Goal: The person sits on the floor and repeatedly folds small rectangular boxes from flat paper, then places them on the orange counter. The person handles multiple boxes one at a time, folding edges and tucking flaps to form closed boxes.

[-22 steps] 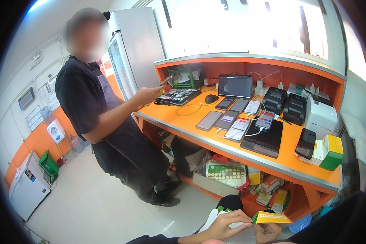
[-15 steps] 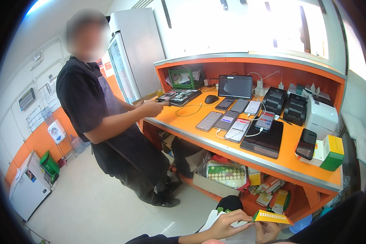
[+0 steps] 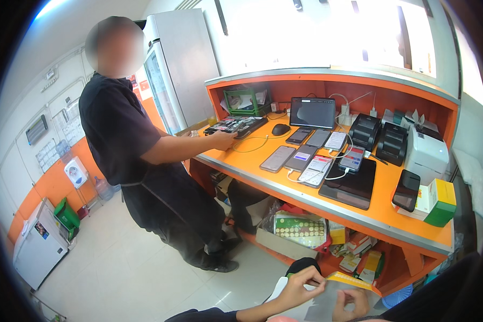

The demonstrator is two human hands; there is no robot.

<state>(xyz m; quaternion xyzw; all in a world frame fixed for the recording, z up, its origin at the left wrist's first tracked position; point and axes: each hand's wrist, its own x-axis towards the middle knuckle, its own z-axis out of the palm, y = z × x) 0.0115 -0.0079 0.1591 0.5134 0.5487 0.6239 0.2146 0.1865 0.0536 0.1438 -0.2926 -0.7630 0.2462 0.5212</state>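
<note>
Both hands worked a yellow-edged packet below the orange counter [image 3: 392,212].

Left of the counter stood one co-worker [image 3: 145,161], hand on a keyboard [image 3: 235,125]. Under its front edge, the left hand [image 3: 300,284] pinched the packet [image 3: 338,292]; the right hand [image 3: 351,305], partly cut off, curled against it, grip unclear. Seven phones lay on the counter.

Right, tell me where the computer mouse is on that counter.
In the head view, the black computer mouse sits toward the back left of the orange counter, between the black keyboard and the upright tablet.
</note>
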